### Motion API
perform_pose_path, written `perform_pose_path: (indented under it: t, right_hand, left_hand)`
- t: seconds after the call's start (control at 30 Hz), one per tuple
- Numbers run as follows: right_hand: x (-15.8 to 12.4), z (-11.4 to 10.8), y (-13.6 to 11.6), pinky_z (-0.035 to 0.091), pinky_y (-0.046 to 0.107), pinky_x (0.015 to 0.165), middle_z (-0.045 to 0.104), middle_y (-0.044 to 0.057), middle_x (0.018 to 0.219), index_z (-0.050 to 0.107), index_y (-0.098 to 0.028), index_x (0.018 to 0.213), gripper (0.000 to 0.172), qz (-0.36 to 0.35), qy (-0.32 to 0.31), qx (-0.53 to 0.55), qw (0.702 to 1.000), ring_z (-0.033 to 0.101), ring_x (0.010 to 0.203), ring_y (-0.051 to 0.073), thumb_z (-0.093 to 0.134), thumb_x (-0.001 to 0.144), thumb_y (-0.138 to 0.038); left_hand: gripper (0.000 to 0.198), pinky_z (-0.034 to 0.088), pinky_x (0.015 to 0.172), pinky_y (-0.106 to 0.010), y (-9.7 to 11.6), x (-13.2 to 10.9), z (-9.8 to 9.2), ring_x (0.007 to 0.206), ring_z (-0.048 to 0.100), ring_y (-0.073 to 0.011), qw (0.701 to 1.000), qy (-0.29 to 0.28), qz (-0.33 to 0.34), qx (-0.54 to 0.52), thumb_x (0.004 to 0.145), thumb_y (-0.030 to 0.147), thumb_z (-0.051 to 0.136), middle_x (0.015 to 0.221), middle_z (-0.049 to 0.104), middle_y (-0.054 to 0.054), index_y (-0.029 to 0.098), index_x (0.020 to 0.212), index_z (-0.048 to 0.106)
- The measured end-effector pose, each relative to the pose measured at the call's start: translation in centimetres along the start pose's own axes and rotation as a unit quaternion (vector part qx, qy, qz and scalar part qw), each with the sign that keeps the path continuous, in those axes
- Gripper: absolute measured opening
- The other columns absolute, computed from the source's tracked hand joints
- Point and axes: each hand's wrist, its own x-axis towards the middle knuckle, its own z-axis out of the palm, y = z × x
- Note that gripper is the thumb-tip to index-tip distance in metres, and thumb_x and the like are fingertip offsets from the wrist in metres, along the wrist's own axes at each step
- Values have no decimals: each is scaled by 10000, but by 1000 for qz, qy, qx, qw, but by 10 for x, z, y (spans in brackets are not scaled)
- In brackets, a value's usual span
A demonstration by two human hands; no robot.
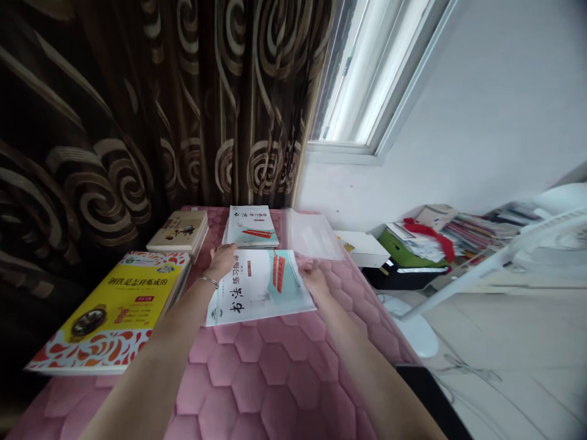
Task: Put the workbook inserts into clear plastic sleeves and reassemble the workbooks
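A white and teal calligraphy workbook (257, 290) with a red banner on its cover is turned sideways in front of me, over the pink quilted surface (257, 373). Its left edge is gripped by my left hand (223, 259), which wears a bracelet at the wrist. My right hand (315, 281) grips the right edge, fingers partly hidden by the book. Just behind lies a small stack of similar workbooks (250, 229). To the right of that stack is a translucent white plastic sheet or sleeve (314, 237).
Left are a stack with a yellow book (132, 293) on top and smaller beige books (180, 229). A patterned curtain (206, 122) hangs behind. A white box (364, 247), a green bin of papers (408, 247) and a white fan stand (413, 324) are right.
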Motion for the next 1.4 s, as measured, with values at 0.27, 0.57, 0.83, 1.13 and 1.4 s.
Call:
perform_pose_path:
  t: [0.27,0.57,0.83,1.13,1.4]
  right_hand:
    - [-33,10,0,489,375,927,649,101,1013,720,-214,1080,326,-66,52,-32,996,613,983,232,507,834,-194]
    - [-37,5,-6,491,392,895,634,108,959,749,-182,1042,365,-80,39,-52,995,592,896,228,439,851,-170]
    - [-101,-20,-57,387,465,913,612,112,1182,743,-241,956,240,-137,-4,-110,984,516,1082,295,531,855,-191]
    - [-137,5,-106,419,384,872,704,26,1086,735,-272,862,100,-260,-129,-78,954,607,1018,214,647,871,-224]
    - [-124,-33,-53,434,386,863,732,28,1052,729,-257,784,120,-261,-85,-76,959,635,984,213,656,876,-235]
  left_hand:
    - [423,259,1110,-513,0,1,14,1205,500,-305,997,61,27,39,819,22,403,1202,632,-176,145,1140,651]
    - [392,282,1095,-615,17,-73,17,1229,475,-358,992,111,-46,31,858,98,448,1420,475,-180,192,1176,657]
    - [250,294,1144,-535,25,-172,44,1158,570,-236,969,104,222,-33,895,159,531,1195,664,-70,242,1072,688]
    - [232,378,1098,-492,35,-160,52,844,655,-189,962,106,251,-7,891,99,496,871,700,-40,197,813,691]
    - [240,349,1121,-501,-18,-174,34,909,670,-192,964,114,242,5,920,137,490,980,738,-48,211,853,708]
